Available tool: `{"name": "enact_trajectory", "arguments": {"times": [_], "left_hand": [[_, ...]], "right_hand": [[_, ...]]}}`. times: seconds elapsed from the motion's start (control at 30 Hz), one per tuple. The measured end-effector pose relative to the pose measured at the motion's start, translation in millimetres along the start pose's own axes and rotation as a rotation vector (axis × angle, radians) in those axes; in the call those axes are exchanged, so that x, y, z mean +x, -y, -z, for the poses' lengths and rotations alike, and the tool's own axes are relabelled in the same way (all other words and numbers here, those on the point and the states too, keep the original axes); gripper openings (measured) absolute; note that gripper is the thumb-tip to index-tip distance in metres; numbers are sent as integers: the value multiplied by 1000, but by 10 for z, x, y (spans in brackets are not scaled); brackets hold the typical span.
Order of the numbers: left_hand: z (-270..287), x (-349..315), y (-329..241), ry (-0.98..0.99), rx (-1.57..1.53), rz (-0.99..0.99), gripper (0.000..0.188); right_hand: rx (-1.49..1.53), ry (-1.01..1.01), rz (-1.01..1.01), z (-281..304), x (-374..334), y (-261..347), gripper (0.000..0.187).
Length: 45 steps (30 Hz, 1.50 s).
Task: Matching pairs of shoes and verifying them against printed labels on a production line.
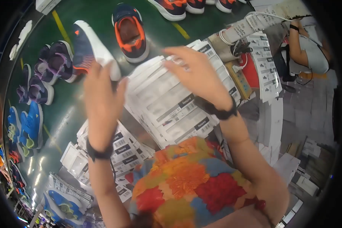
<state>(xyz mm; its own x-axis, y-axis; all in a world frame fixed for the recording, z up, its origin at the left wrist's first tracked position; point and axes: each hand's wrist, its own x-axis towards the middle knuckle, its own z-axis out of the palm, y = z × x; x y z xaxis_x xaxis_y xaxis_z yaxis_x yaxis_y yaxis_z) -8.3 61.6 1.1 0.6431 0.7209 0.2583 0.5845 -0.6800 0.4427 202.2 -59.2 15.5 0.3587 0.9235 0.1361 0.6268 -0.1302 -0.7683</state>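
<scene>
A floral garment is showing nearest. Beyond it, white printed sheets are lying stacked; the right hand is reaching over their upper edge, thumb and fingers parted, contact unclear. The left hand is overlapping the near end of a side-lying navy shoe; cannot tell whether it is gripping. Farther out, a navy-orange shoe is resting upright on the green worktop.

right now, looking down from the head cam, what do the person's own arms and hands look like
The left hand and right hand are ungloved, and both forearms show no sleeves. Each wrist wears a dark band: a left wristband and a right wristband, the right one looking bulkier. Any markings on the bands are too blurred to tell.
</scene>
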Motion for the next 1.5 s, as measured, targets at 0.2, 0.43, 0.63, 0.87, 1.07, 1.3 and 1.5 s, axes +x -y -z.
{"name": "enact_trajectory", "arguments": {"times": [0.2, 0.43, 0.63, 0.87, 1.07, 1.3, 1.5], "left_hand": [[-461, -453, -746, 323, -353, -414, 34], [-816, -41, -491, 566, -862, 198, 21], [-723, 135, -465, 740, -909, 302, 24], [-771, 55, -370, 695, -827, 141, 18], [-16, -661, -653, 310, -316, -149, 31], [713, -2072, -58, 101, -29, 325, 57], [585, -2765, -246, 126, 128, 797, 74]], "right_hand": [[-74, 174, -487, 374, -1046, -72, 25], [-428, -221, -110, -71, -1427, -204, 20], [-564, -338, 289, -146, -1355, -154, 18], [242, -438, 627, 118, -1358, 261, 24], [1291, -236, 177, 355, 309, -194, 36], [80, -384, -230, -174, 2078, -1610, 72], [439, -197, -36, -284, 889, 28, 37]]}}
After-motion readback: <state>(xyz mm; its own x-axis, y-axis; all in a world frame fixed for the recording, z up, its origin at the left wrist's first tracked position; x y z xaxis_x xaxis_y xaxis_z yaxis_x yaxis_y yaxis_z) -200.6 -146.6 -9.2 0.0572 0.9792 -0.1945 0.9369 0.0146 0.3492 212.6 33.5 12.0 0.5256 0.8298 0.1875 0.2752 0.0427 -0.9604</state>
